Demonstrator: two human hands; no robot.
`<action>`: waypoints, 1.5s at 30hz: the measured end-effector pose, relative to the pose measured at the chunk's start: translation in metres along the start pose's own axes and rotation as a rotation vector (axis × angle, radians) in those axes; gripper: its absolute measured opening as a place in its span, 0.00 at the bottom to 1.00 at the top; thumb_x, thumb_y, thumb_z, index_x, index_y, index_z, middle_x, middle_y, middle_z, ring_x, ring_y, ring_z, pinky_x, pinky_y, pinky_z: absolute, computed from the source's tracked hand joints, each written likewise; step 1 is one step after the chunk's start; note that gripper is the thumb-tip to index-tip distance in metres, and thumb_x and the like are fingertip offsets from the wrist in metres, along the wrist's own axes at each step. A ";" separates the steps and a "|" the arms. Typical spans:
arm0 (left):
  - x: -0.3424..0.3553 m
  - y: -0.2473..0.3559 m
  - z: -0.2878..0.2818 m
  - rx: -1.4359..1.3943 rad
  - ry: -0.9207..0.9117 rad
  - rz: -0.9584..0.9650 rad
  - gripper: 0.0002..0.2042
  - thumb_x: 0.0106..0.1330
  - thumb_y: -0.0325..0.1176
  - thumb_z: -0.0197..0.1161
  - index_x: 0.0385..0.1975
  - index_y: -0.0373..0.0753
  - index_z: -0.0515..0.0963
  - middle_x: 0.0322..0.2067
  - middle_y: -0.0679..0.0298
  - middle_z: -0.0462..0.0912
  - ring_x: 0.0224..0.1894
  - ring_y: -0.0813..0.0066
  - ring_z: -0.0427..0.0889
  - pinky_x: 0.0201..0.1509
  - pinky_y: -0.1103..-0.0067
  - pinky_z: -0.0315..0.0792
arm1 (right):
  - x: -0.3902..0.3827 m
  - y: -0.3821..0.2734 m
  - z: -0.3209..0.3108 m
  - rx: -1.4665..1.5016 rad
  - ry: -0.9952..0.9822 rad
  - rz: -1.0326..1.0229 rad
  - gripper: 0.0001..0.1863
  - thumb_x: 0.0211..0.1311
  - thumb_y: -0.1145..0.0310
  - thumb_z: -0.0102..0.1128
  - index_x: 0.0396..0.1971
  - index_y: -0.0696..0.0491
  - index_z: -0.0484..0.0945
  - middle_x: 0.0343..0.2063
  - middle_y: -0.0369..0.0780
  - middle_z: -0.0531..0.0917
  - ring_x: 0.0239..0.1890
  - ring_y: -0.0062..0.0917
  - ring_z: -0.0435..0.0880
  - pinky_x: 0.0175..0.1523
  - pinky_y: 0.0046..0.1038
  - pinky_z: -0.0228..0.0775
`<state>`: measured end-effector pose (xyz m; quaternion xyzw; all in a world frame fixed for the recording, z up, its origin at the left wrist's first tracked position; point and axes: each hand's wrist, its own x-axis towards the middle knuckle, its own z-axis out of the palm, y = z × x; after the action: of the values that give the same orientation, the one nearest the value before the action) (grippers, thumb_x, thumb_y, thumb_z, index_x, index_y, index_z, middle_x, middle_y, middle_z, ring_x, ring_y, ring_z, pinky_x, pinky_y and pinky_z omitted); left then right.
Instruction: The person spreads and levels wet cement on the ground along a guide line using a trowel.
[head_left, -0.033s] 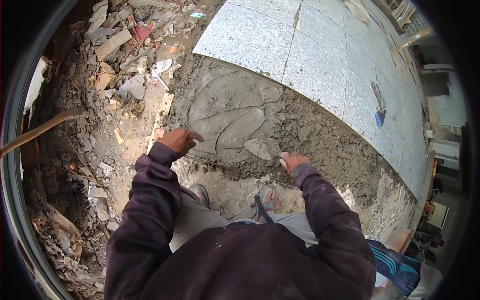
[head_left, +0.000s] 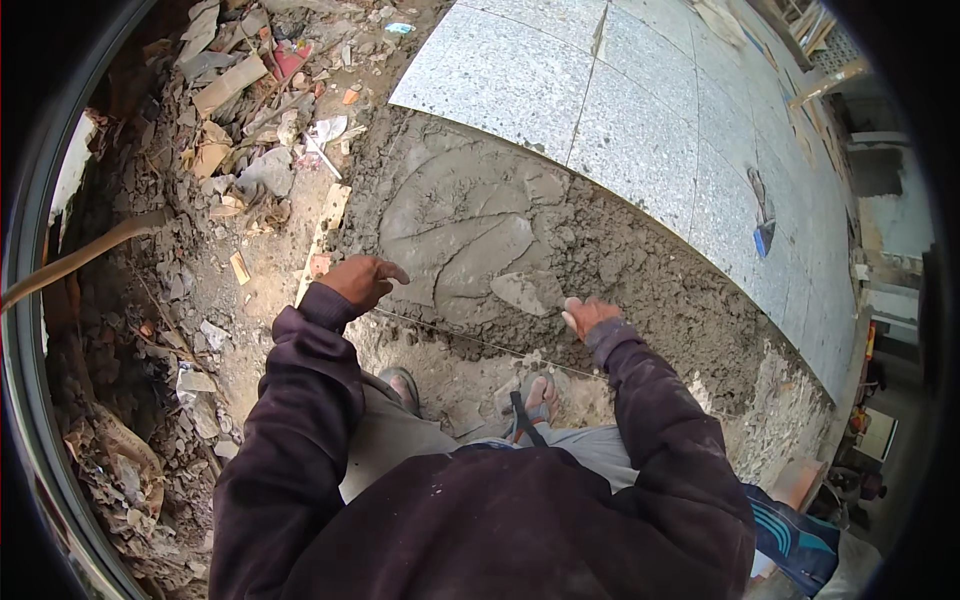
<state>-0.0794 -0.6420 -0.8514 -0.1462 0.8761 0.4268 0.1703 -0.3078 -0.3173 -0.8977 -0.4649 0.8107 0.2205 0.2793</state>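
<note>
In my right hand [head_left: 592, 318] is a trowel [head_left: 522, 292], its mortar-coated blade lying on the wet mortar [head_left: 455, 235] and pointing left. My fingers hide its handle. My left hand [head_left: 362, 281] hovers over the near left edge of the mortar, index finger stretched out, with nothing visible in it. Curved trowel marks cross the smoothed patch; rougher, lumpy mortar [head_left: 655, 275] spreads to the right. A thin string [head_left: 480, 343] runs between my hands and my feet.
Speckled grey floor tiles [head_left: 535, 85] border the mortar on the far side, with a blue-ended tool [head_left: 763, 240] lying on them. Rubble and scraps [head_left: 235, 140] cover the ground at left. A wooden handle [head_left: 90, 257] juts in there. Dark blue cloth [head_left: 795, 540] lies at lower right.
The view has shifted very slightly. Hands, trowel and mortar look otherwise the same.
</note>
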 end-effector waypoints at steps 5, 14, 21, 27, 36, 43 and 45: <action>0.009 -0.009 -0.004 -0.043 -0.055 -0.093 0.11 0.48 0.25 0.52 0.32 0.42 0.75 0.26 0.58 0.76 0.28 0.68 0.76 0.33 0.78 0.69 | 0.045 0.024 -0.013 -0.025 0.031 -0.004 0.17 0.56 0.50 0.37 0.37 0.46 0.66 0.23 0.44 0.74 0.26 0.40 0.74 0.28 0.43 0.65; 0.014 -0.014 0.001 0.056 -0.046 -0.042 0.13 0.47 0.23 0.51 0.34 0.42 0.74 0.28 0.55 0.76 0.31 0.65 0.75 0.35 0.76 0.68 | 0.132 0.035 -0.064 0.179 0.091 0.401 0.21 0.56 0.50 0.35 0.43 0.47 0.62 0.34 0.44 0.74 0.35 0.40 0.73 0.40 0.44 0.64; 0.008 -0.019 0.002 0.091 -0.004 -0.030 0.14 0.47 0.24 0.52 0.36 0.43 0.73 0.29 0.56 0.75 0.32 0.64 0.74 0.36 0.76 0.68 | 0.151 0.046 -0.039 0.587 -0.036 0.517 0.27 0.55 0.50 0.38 0.52 0.49 0.55 0.40 0.46 0.72 0.36 0.36 0.71 0.34 0.36 0.66; 0.008 -0.020 -0.009 0.031 -0.008 0.000 0.15 0.47 0.23 0.53 0.37 0.43 0.73 0.28 0.56 0.75 0.30 0.64 0.75 0.35 0.75 0.68 | 0.040 -0.026 -0.035 1.112 -0.444 0.527 0.30 0.57 0.54 0.38 0.55 0.55 0.48 0.40 0.44 0.71 0.14 0.23 0.68 0.21 0.29 0.62; 0.009 -0.007 -0.003 0.149 -0.021 0.102 0.14 0.47 0.26 0.55 0.37 0.45 0.73 0.29 0.56 0.73 0.31 0.63 0.74 0.36 0.75 0.68 | -0.027 -0.063 0.058 0.782 -0.346 0.204 0.32 0.54 0.52 0.40 0.51 0.62 0.53 0.33 0.48 0.74 0.24 0.31 0.75 0.32 0.32 0.67; 0.003 -0.009 -0.010 0.104 0.001 0.081 0.15 0.47 0.26 0.54 0.38 0.45 0.73 0.28 0.55 0.74 0.30 0.64 0.74 0.35 0.76 0.69 | -0.022 -0.013 0.020 0.347 -0.244 0.023 0.29 0.52 0.51 0.41 0.49 0.56 0.60 0.36 0.49 0.74 0.38 0.36 0.74 0.42 0.33 0.65; -0.004 -0.015 -0.011 0.099 0.001 0.075 0.15 0.48 0.25 0.53 0.38 0.44 0.73 0.28 0.55 0.74 0.29 0.66 0.75 0.35 0.77 0.69 | -0.021 -0.021 -0.021 1.054 -0.352 0.383 0.26 0.53 0.52 0.40 0.50 0.52 0.59 0.19 0.43 0.73 0.17 0.28 0.74 0.21 0.32 0.65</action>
<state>-0.0721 -0.6586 -0.8540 -0.1047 0.9010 0.3891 0.1606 -0.2853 -0.3266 -0.8703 -0.0648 0.8218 -0.0919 0.5586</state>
